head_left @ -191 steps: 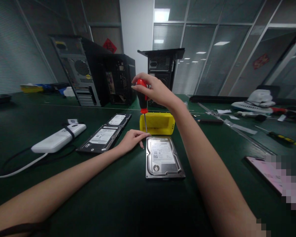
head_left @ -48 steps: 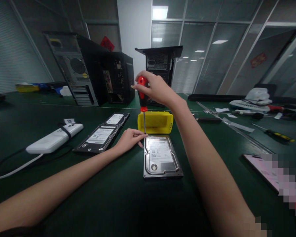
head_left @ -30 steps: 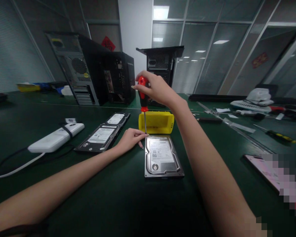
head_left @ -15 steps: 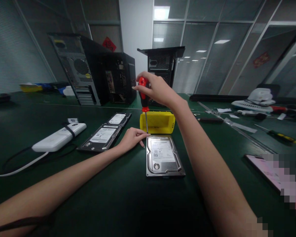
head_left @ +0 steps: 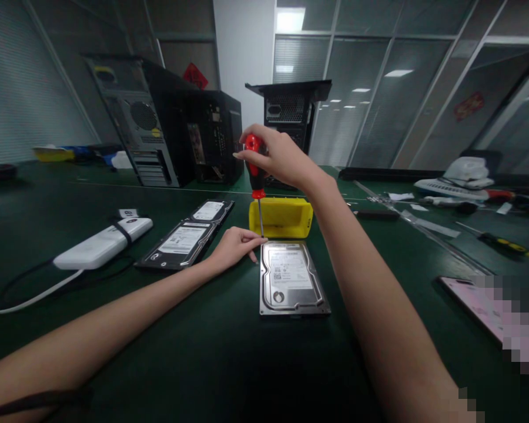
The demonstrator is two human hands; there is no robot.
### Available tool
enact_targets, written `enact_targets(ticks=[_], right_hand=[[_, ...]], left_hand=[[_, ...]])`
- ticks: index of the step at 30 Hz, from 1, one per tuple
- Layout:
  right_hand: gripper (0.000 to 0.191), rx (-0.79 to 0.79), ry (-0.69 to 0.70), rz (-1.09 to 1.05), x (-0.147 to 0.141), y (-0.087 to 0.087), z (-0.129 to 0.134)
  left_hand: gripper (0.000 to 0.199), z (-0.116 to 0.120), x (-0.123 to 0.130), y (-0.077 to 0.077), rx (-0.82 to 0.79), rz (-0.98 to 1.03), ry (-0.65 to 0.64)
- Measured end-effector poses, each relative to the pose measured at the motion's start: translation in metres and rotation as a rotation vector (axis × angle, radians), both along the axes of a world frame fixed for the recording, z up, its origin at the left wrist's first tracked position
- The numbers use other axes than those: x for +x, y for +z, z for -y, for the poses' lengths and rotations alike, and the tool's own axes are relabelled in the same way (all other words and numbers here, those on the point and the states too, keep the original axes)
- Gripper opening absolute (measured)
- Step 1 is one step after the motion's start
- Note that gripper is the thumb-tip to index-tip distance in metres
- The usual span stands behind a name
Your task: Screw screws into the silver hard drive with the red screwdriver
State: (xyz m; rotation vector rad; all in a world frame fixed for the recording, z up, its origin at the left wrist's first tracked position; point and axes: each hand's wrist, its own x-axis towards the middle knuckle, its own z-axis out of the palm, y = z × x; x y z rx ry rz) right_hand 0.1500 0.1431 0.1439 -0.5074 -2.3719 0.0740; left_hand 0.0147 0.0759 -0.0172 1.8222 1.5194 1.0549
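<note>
My right hand is closed around the red and black handle of a screwdriver. Its shaft points down, slightly tilted, with the tip at the far left corner of a silver hard drive lying flat, label up. At that same corner are the fingertips of my left hand, pinched together beside the screwdriver tip. Whatever lies between them is too small to make out. Just behind the drive, a yellow plastic bin stands with its open side facing me.
Two more hard drives lie left of my left hand, near a white power strip with cables. Computer cases stand at the back. To the right are a yellow-black screwdriver and a phone.
The screwdriver handle leans very slightly further left. Both hands stay in nearly the same place, and the whole view shifts a little.
</note>
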Motion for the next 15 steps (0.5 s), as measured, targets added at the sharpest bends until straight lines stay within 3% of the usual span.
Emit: enact_targets(ticks=[15], right_hand=[[0.031, 0.014, 0.003, -0.024, 0.0002, -0.0022, -0.0043]], left_hand=[[0.024, 0.0028, 0.0027, 0.0022, -0.009, -0.014, 0.024]])
